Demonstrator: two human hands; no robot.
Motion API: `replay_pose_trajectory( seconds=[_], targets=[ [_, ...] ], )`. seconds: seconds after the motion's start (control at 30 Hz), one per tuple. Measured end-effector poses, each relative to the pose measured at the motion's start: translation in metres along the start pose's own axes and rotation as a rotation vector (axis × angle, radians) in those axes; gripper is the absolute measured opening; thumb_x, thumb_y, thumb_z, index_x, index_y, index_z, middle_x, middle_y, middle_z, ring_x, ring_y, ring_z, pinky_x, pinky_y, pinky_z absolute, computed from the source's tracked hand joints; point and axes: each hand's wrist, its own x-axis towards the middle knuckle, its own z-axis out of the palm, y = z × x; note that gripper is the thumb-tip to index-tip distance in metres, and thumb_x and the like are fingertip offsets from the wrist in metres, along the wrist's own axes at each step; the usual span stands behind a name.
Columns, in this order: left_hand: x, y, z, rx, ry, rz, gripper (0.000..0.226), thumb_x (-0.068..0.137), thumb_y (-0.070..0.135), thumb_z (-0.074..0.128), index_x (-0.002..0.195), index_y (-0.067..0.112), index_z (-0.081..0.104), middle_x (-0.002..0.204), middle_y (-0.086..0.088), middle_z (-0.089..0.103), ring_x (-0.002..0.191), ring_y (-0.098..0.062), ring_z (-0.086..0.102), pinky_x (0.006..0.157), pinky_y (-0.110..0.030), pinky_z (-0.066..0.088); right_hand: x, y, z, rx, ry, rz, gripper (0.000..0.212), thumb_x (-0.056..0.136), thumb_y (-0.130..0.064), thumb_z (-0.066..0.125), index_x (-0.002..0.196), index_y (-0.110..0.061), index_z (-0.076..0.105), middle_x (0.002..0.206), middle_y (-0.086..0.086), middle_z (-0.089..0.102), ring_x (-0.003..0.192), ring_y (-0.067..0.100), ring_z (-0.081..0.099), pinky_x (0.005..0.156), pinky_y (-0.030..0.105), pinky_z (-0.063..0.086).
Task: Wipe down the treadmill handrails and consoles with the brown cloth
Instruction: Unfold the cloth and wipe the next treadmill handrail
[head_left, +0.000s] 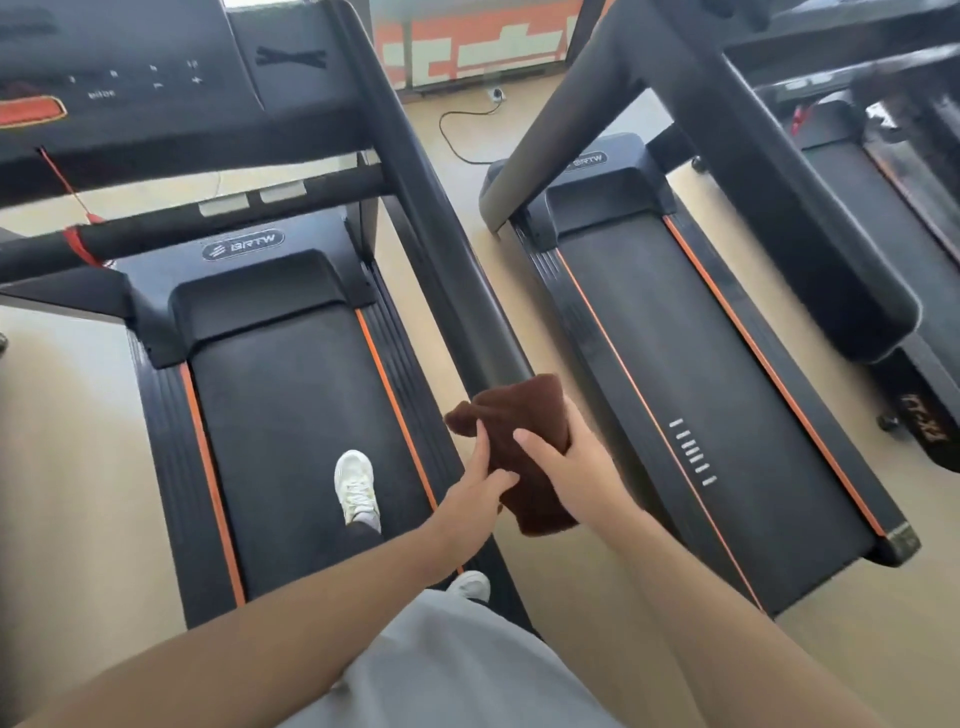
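At the near end of the right handrail (447, 244) of the left treadmill, the brown cloth (524, 441) is draped over the rail tip, bunched at the top and hanging down in a fold below the hands. The right hand (571, 467) holds the cloth from the right side, its thumb lying across the front of the fabric and its fingers hidden behind it, so the grip is closed around the cloth and the rail end beneath. The left hand (480, 483) reaches in from the left with fingers extended; its fingertips touch the cloth's left edge, one finger pointing up along a loose corner, and the grip looks loose and fairly straight rather than clamped.

The handrail runs up and away to the console (130, 88), which shows an orange button at the left and small white markings. A red safety cord (67, 192) hangs from the console to the padded crossbar (234, 213). Below, the black belt (291, 441) with orange side stripes carries a white sneaker (356, 486); a second sneaker (470, 584) peeks out beside grey clothing (457, 670).

To the right stands a second treadmill (701, 389) with the same orange trim, apart across a strip of tan floor (78, 467). A black cable (462, 130) snakes over the floor toward a wall socket far ahead.
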Motion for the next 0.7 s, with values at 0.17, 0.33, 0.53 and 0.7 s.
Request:
replay_pose_trajectory(
  seconds=[0.17,0.33,0.53,0.7],
  targets=[
    [-0.013,-0.012,0.016,-0.037,0.005,-0.027,0.079,0.094,0.029,0.054,0.144,0.071,0.009,0.132,0.005,0.063,0.116,-0.011,0.062,0.091,-0.022,0.048,-0.034,0.04,0.008,-0.071,0.157,-0.141,0.059,0.096,-0.04,0.067,0.145,-0.053,0.037,0.13,-0.026,0.056,0.118,-0.001,0.058,0.096,0.024,0.049],
    [-0.017,-0.017,0.021,-0.201,-0.041,-0.195,0.053,0.097,0.025,0.059,0.146,0.043,0.047,0.115,-0.003,0.073,0.105,-0.021,0.07,0.092,-0.041,0.058,-0.045,0.078,0.023,-0.336,0.261,-0.315,0.085,0.093,-0.035,0.066,0.162,-0.021,0.017,0.157,-0.007,0.033,0.137,0.015,0.042,0.111,0.044,0.043],
    [-0.019,-0.009,0.011,-0.423,0.015,-0.322,0.018,0.099,0.019,0.054,0.095,0.008,0.068,0.065,-0.003,0.07,0.064,-0.024,0.07,0.066,-0.038,0.057,-0.041,0.074,0.029,-0.829,0.327,-0.576,0.09,0.077,-0.002,0.074,0.156,-0.015,0.033,0.163,0.015,0.029,0.15,0.04,0.028,0.122,0.052,0.026],
    [0.0,0.011,-0.024,-0.337,0.003,-0.318,0.035,0.106,0.034,0.045,0.115,0.011,0.07,0.09,-0.008,0.078,0.096,-0.032,0.072,0.079,-0.045,0.062,-0.009,0.026,0.043,-1.08,0.263,-0.61,0.074,0.085,-0.007,0.063,0.155,-0.019,0.043,0.162,0.007,0.038,0.152,0.035,0.028,0.128,0.045,0.011]
  ],
)
